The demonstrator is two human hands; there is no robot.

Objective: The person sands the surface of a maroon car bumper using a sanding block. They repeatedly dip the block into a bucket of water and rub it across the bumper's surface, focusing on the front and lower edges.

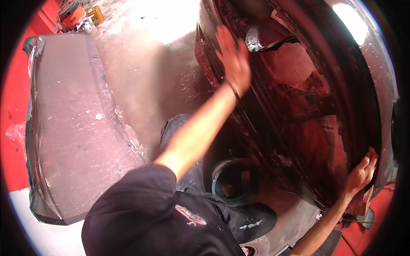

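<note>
My left hand (234,59), blurred, lies flat over the near edge of a dark car body part (256,92). Its fingers are slightly apart and hold nothing; a dark band circles the wrist. My right hand (362,172) is at the curved outer rim (368,105) of the same part, fingers half bent. Whether it grips the rim or only rests there I cannot tell. Between my hands the hollow inner side shows, with printed newspaper (293,64) in its upper area and more paper (330,137) lower down, partly in shadow.
At left a large plastic-covered panel (73,121), perhaps windscreen glass, lies by a red surface (12,112). A round dark bucket (221,179) stands below the car part, near my knees. Farther off are an orange container (72,19) and a yellow crate (96,14).
</note>
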